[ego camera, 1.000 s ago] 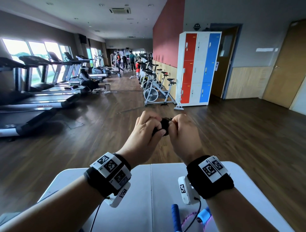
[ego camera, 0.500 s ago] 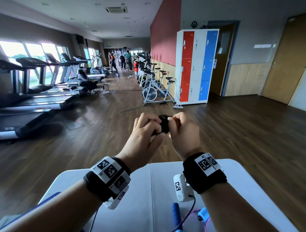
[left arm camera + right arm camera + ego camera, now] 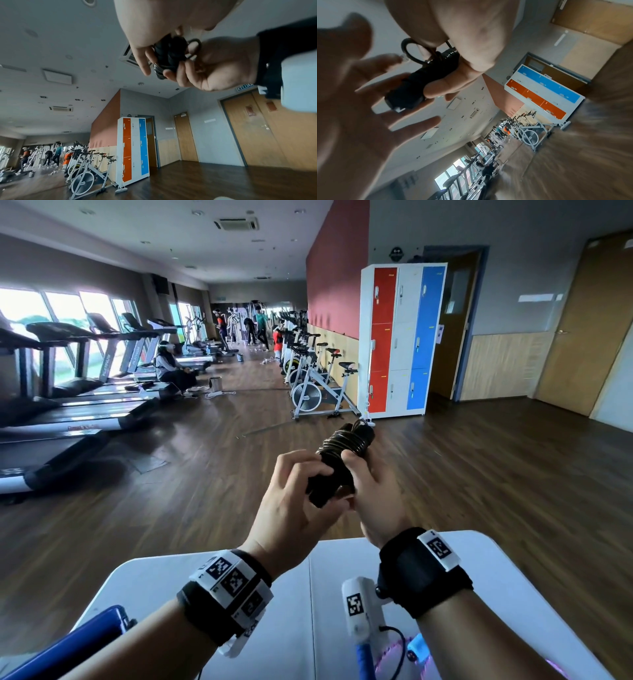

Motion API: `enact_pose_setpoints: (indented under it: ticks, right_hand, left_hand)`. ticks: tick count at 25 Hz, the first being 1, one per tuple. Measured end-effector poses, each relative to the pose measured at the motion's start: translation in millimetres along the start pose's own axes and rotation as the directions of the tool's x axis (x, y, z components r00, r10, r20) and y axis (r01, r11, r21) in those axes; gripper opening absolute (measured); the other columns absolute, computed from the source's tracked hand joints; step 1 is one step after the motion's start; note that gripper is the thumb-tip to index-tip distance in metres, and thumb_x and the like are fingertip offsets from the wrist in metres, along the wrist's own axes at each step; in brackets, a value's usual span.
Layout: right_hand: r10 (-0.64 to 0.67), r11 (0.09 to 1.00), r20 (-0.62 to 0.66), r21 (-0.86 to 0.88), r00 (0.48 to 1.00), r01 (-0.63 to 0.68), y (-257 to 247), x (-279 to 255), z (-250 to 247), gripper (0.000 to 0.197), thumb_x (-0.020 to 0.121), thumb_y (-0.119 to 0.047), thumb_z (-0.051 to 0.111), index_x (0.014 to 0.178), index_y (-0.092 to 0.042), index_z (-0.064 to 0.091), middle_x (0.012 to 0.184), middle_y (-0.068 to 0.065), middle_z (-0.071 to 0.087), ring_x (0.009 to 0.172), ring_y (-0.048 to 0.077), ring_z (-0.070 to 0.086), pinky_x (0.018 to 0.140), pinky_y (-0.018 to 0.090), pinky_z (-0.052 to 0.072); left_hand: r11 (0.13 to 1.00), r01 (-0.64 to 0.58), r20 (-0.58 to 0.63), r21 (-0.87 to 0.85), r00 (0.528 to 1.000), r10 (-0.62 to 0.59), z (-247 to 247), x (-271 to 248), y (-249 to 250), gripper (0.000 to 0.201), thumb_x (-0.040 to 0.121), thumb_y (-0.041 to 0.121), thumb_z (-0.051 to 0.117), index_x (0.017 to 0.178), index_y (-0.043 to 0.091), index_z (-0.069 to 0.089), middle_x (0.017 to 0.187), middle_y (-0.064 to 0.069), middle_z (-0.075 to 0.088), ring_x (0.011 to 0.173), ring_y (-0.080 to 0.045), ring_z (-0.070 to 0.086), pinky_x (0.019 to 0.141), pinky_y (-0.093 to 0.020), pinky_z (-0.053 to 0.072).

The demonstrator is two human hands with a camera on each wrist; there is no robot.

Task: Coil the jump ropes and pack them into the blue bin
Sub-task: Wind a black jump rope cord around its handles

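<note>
1. The right hand (image 3: 373, 491) is wrapped around a black jump rope bundle (image 3: 337, 463), thumb and fingers curled on the handles just below the wound cord.
2. The left hand (image 3: 291, 501) is at the bundle's near end; in the right wrist view its fingers (image 3: 412, 125) are spread and fairly straight, their tips at the handles' end cap. Whether they grip or only touch it cannot be told from these views.
3. The bundle is held in the air above the far edge of the bench (image 3: 308, 594), tilted with its wound end away from the person. A small loop of cord (image 3: 410, 50) sticks out near the right thumb.
4. On the bench, near the right forearm, lies another jump rope with a blue handle (image 3: 363, 660), a light blue handle (image 3: 418, 648) and a pink cord (image 3: 388, 659).
5. A dark blue edge, likely the blue bin (image 3: 68, 645), shows at the lower left, beside the left forearm.
6. Beyond the bench: wooden floor (image 3: 479, 474), spin bikes (image 3: 318, 385), treadmills (image 3: 61, 392), and a red, white and blue locker (image 3: 400, 337).
</note>
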State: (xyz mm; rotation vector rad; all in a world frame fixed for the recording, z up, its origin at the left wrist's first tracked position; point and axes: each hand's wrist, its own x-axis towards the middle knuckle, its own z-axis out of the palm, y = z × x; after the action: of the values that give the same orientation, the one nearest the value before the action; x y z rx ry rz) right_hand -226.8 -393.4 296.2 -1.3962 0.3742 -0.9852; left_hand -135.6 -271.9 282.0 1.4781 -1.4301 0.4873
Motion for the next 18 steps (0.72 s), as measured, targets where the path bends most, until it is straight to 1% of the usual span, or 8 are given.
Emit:
enact_pose_setpoints:
  ticks: [3,5,7,9,12,14,16,18]
  right_hand:
    - [0.006,1.0,0.151,-0.001,0.989,-0.006,-7.8,-1.2,-12.7,0.028,0.094,-0.033,0.06,0.119,-0.02,0.064,0.095,0.028,0.068,0.065,0.038,0.066,0.051,0.042,0.057]
    - [-0.007,1.0,0.24,-0.026,0.971,0.013,-12.3,-1.9,-17.0,0.027,0.1,-0.026,0.059,0.126,-0.023,0.061,0.098,0.026,0.069,0.068,0.039,0.067,0.052,0.042,0.058]
    - [0.01,0.998,0.279,-0.061,0.96,0.008,-17.8,-3.7,-14.8,0.025,0.102,-0.017,0.053,0.125,-0.024,0.063,0.102,0.024,0.069,0.074,0.041,0.068,0.057,0.049,0.061]
    - [0.116,0.993,0.213,-0.06,0.97,-0.106,-21.1,-2.7,-11.4,0.024,0.1,-0.019,0.05,0.113,-0.015,0.069,0.101,0.028,0.069,0.074,0.035,0.067,0.063,0.054,0.062]
    - [0.199,0.966,0.024,-0.171,0.98,-0.192,-25.6,0.2,-5.5,0.033,0.098,-0.041,0.052,0.096,-0.015,0.072,0.089,0.012,0.074,0.077,0.022,0.072,0.065,0.034,0.061]
    - [-0.015,0.905,-0.008,-0.425,1.0,0.01,-25.9,-3.0,0.6,0.035,0.101,-0.049,0.046,0.095,-0.022,0.069,0.088,0.002,0.074,0.085,0.02,0.07,0.073,0.03,0.055]
    - [-0.228,0.792,0.016,-0.579,0.974,0.194,-22.1,-5.9,6.1,0.036,0.105,-0.045,0.038,0.101,-0.022,0.065,0.09,0.002,0.072,0.088,0.023,0.068,0.077,0.034,0.05]
    - [-0.372,0.695,0.0,-0.663,0.928,0.279,-13.2,-5.2,8.7,0.05,0.104,-0.056,0.028,0.105,-0.022,0.064,0.088,-0.002,0.072,0.084,0.021,0.068,0.076,0.037,0.051]
  left_hand:
    - [0.954,0.291,-0.055,-0.068,0.954,-0.295,-12.4,19.4,2.9,0.051,0.087,0.059,0.055,0.122,0.021,0.057,0.121,0.004,0.056,0.095,-0.007,0.065,0.079,-0.025,0.056]
    - [0.745,0.621,0.135,-0.242,0.783,-0.608,-12.7,39.0,4.0,0.055,0.08,0.068,0.053,0.111,0.024,0.065,0.105,-0.001,0.071,0.089,-0.022,0.072,0.075,-0.045,0.062]
    - [0.596,0.739,0.301,-0.313,0.673,-0.676,-6.3,48.1,6.8,0.057,0.077,0.069,0.057,0.102,0.02,0.069,0.094,-0.014,0.075,0.083,-0.035,0.073,0.07,-0.056,0.061]
    - [0.654,0.702,0.224,-0.282,0.711,-0.666,5.5,47.0,10.0,0.052,0.074,0.067,0.059,0.097,0.021,0.068,0.09,-0.009,0.075,0.084,-0.033,0.073,0.075,-0.058,0.059]
    - [0.674,0.665,0.094,-0.32,0.731,-0.676,23.0,38.5,15.1,0.046,0.073,0.06,0.057,0.106,0.028,0.062,0.098,-0.001,0.072,0.087,-0.022,0.071,0.076,-0.049,0.06]
    - [0.566,0.693,0.142,-0.447,0.679,-0.72,29.3,39.5,19.2,0.04,0.076,0.058,0.056,0.105,0.031,0.062,0.099,-0.007,0.071,0.084,-0.029,0.07,0.067,-0.047,0.058]
    - [0.494,0.721,0.147,-0.486,0.624,-0.767,32.1,43.7,21.8,0.046,0.078,0.069,0.052,0.099,0.031,0.066,0.097,-0.003,0.073,0.09,-0.031,0.07,0.078,-0.054,0.058]
    - [0.579,0.702,0.043,-0.415,0.651,-0.758,32.1,45.2,27.5,0.06,0.077,0.081,0.042,0.093,0.029,0.067,0.093,0.006,0.074,0.093,-0.019,0.07,0.089,-0.052,0.056]
